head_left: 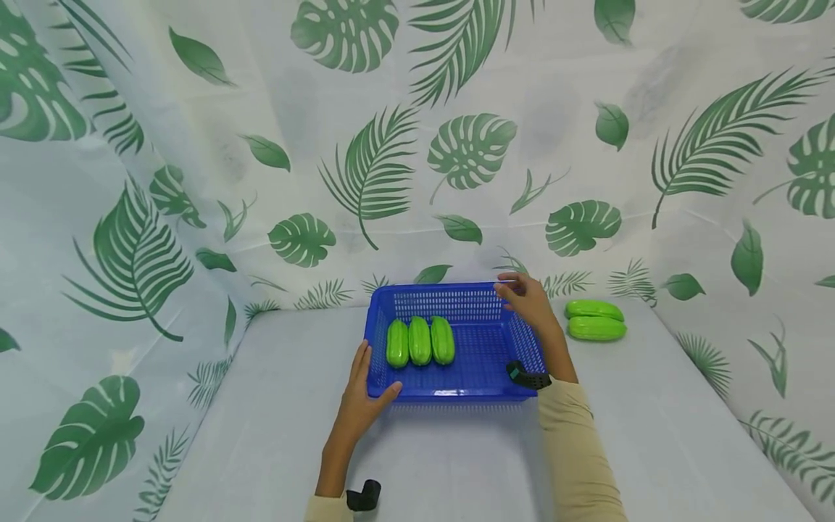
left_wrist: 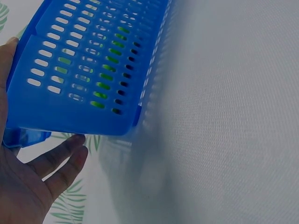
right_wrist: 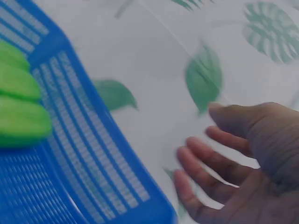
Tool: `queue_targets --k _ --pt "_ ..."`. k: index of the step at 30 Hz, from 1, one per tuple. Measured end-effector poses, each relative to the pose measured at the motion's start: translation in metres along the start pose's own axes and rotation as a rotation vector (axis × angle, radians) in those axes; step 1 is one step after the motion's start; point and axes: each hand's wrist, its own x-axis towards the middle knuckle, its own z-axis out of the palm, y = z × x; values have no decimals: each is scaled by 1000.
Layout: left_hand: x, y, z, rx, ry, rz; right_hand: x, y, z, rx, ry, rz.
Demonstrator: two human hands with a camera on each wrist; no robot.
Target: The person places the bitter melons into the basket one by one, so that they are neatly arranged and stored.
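A blue plastic basket (head_left: 443, 392) with slotted walls sits on the table. Three bright green, ridged, elongated toy vegetables (head_left: 420, 341) lie side by side in its left half. My left hand (head_left: 361, 399) is at the basket's front left corner, fingers straight along the left side and thumb by the front rim. In the left wrist view, the fingers (left_wrist: 67, 175) extend beside the basket's slotted wall (left_wrist: 74, 112). Over the back right corner is my right hand (head_left: 527, 301), its fingers loosely bent. Nothing is held in the right hand (right_wrist: 233, 163), which appears beside the basket's rim.
Two more green toy vegetables (head_left: 596, 319) lie on the white table (head_left: 261, 420), right of the basket near the back. A leaf-printed cloth (head_left: 391, 167) hangs behind the table and along both sides. Each wrist carries a black strap (head_left: 530, 377).
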Motion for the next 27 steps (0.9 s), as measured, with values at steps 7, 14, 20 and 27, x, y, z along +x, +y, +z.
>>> queue_targets --k 7,14,20,27 --pt "0 -3 0 3 5 -5 -26 31 -44 26 378 135" --pt "1 -3 -4 7 -4 0 -56 76 -67 -9 687 398" --pt "1 -2 -3 -11 1 2 -79 117 -66 -48 767 527" --pt "1 -3 0 -13 1 8 -91 153 -80 -96 616 501"
